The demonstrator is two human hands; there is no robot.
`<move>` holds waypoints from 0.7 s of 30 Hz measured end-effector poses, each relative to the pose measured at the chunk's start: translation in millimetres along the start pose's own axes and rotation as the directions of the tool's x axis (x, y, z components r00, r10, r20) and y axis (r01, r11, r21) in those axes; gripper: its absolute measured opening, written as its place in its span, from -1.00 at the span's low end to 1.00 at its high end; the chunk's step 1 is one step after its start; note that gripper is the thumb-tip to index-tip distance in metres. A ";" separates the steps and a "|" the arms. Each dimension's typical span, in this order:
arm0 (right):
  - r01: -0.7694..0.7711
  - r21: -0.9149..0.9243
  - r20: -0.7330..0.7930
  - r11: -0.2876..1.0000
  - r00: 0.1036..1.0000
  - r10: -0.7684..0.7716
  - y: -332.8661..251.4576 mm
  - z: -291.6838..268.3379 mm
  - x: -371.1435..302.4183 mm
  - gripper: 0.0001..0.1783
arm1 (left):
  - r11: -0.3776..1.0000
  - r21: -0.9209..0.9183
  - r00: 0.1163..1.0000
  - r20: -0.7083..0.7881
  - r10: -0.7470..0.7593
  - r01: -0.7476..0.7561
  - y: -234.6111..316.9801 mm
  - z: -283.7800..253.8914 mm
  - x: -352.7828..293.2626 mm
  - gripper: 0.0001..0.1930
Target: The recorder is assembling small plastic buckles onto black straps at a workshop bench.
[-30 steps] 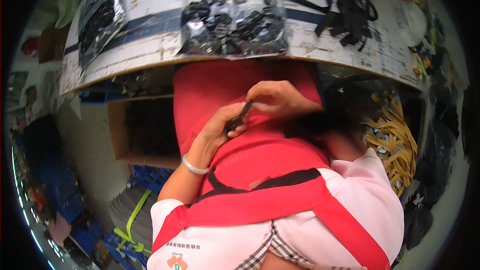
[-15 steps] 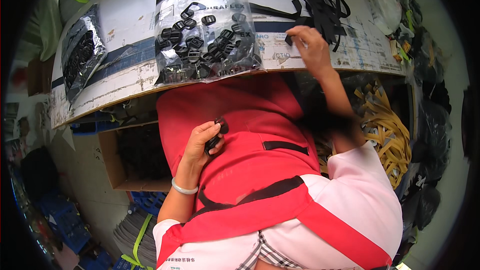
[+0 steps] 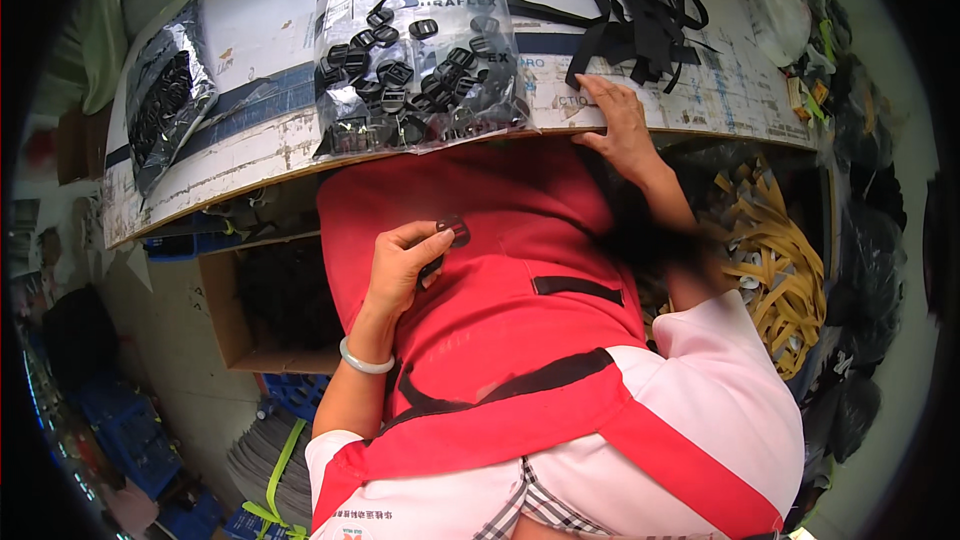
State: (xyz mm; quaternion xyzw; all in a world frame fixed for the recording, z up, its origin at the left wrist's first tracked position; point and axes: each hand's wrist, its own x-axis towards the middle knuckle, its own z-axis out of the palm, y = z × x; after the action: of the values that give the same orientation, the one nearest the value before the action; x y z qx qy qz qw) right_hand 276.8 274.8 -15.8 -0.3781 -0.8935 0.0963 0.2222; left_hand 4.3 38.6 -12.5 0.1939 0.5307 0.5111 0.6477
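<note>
My left hand (image 3: 405,262), in front of the red apron, is closed. It pinches a black plastic strap buckle (image 3: 454,230) between thumb and forefinger. Something dark shows under its curled fingers, too hidden to name. Over the table's front edge, my right hand (image 3: 622,130) is open, thumb and fingers apart and nothing between them. Its fingertips are close to the end of a black webbing strap (image 3: 578,70); whether they touch I cannot tell. That strap belongs to a heap of black straps (image 3: 650,25) on the table.
On the white table (image 3: 265,150), a clear bag (image 3: 440,35) carries several loose black buckles (image 3: 395,73). Another bag of black parts (image 3: 170,100) lies left. Below are a cardboard box (image 3: 222,315) at left and tan straps (image 3: 770,260) at right. Dark plastic bags (image 3: 855,400) line the right side.
My right hand has drawn slightly back toward me, and its bent fingers have spread. In my left hand the buckle has turned and shows more fully at the fingertips.
</note>
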 end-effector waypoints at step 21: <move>0.123 0.260 -0.101 0.958 0.990 -0.100 -4.3 19.3 -22.2 -0.64 | 1.000 0.002 1.000 0.014 0.020 -0.020 -2.0 0.2 -2.7 -0.84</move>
State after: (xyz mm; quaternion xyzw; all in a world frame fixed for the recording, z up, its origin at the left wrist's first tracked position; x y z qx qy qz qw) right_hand 278.6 255.7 -38.6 -0.2979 -0.8818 0.1859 0.3147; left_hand 5.7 35.5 -12.7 0.2034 0.5249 0.5155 0.6460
